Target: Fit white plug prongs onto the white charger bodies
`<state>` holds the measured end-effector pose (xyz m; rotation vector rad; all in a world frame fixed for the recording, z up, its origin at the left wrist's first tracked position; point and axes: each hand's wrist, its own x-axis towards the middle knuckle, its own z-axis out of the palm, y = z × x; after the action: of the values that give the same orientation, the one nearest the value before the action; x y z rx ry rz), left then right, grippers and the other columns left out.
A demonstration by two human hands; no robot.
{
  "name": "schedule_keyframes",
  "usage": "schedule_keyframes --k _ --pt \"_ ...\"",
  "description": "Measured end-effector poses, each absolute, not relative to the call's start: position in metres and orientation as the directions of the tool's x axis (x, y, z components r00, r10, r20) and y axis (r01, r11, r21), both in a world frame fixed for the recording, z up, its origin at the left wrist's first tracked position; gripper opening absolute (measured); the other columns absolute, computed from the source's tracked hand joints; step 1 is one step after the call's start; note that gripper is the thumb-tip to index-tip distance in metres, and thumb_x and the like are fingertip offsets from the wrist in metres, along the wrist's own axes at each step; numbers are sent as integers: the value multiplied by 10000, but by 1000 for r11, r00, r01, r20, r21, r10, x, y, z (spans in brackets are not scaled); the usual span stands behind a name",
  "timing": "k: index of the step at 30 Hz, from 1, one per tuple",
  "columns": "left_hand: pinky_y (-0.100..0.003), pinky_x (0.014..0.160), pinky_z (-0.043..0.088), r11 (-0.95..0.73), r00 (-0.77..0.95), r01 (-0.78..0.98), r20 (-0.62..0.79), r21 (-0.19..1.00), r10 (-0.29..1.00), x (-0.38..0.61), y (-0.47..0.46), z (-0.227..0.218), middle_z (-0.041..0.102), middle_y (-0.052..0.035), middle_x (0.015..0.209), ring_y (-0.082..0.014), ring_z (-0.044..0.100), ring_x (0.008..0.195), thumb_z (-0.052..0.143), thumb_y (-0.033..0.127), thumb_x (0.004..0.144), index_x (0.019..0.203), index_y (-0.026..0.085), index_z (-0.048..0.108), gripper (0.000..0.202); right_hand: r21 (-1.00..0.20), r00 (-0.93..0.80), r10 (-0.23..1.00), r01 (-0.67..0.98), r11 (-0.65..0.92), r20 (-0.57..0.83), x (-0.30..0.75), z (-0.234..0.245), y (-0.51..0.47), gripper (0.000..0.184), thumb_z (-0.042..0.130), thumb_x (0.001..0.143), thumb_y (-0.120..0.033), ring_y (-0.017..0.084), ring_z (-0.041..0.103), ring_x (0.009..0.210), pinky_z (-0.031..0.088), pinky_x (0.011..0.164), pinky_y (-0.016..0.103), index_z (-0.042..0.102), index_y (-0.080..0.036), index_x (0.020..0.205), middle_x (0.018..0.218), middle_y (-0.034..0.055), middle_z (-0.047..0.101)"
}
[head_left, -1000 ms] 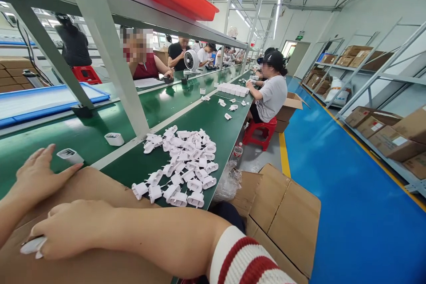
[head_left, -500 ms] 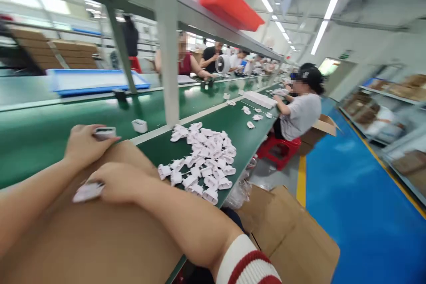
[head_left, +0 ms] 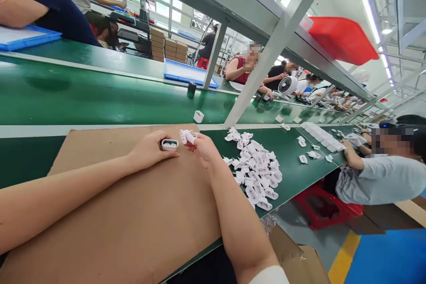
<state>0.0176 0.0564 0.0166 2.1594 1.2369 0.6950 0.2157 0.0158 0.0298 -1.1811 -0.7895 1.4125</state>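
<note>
My left hand (head_left: 151,148) is closed around a white plastic housing (head_left: 169,144), its open end facing right with something dark inside. Just to the right, my right hand (head_left: 204,147) pinches a small white plastic part (head_left: 187,136) with thin prongs. The two pieces are close together but apart, above a sheet of brown cardboard (head_left: 133,213). Beside my right forearm lies a heap of similar white parts (head_left: 258,168) on the green bench. Another white housing (head_left: 199,116) stands on the green strip beyond the cardboard.
A grey post (head_left: 256,84) rises from the bench to a shelf that holds a red bin (head_left: 342,40). At right a co-worker in a grey shirt (head_left: 382,177) sits on a red stool (head_left: 326,211). A row of white boxes (head_left: 322,136) lies before that person. Open cartons (head_left: 299,257) stand below.
The view has swung left and tilted. My right hand has risen from low over the cardboard to beside the housing in my left hand, bringing the white part with it.
</note>
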Motion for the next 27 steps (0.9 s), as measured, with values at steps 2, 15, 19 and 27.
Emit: schedule_keyframes --k 2,15,19,27 --pt "-367 808 532 -422 461 564 153 710 874 14 54 14 695 -63 1152 -265 653 939 803 655 651 1155 227 685 671 -945 61 977 -271 -181 -205 214 27 13 207 731 657 -207 115 623 744 461 689 232 742 -175 861 868 15 730" --pt "-297 767 515 -394 647 276 133 877 751 11 62 12 737 -25 976 -235 667 892 744 592 749 1000 212 727 456 -529 -148 898 764 370 414 188 32 -9 354 530 834 -39 233 577 1072 495 921 346 678 -186 1119 1074 83 633" --pt "-298 790 508 -425 656 278 153 861 739 10 66 5 730 -25 982 -236 659 908 752 553 757 983 212 725 411 -422 -200 901 830 365 386 188 34 -7 360 497 840 -26 249 557 1083 483 930 359 656 -185 1122 1081 90 624" --pt "-304 743 486 -430 634 320 146 845 759 10 66 2 707 -25 911 -235 640 852 751 547 757 932 202 715 388 -424 -199 861 804 417 469 194 35 -6 391 477 767 -1 243 546 1013 479 873 341 657 -168 1072 1015 82 597"
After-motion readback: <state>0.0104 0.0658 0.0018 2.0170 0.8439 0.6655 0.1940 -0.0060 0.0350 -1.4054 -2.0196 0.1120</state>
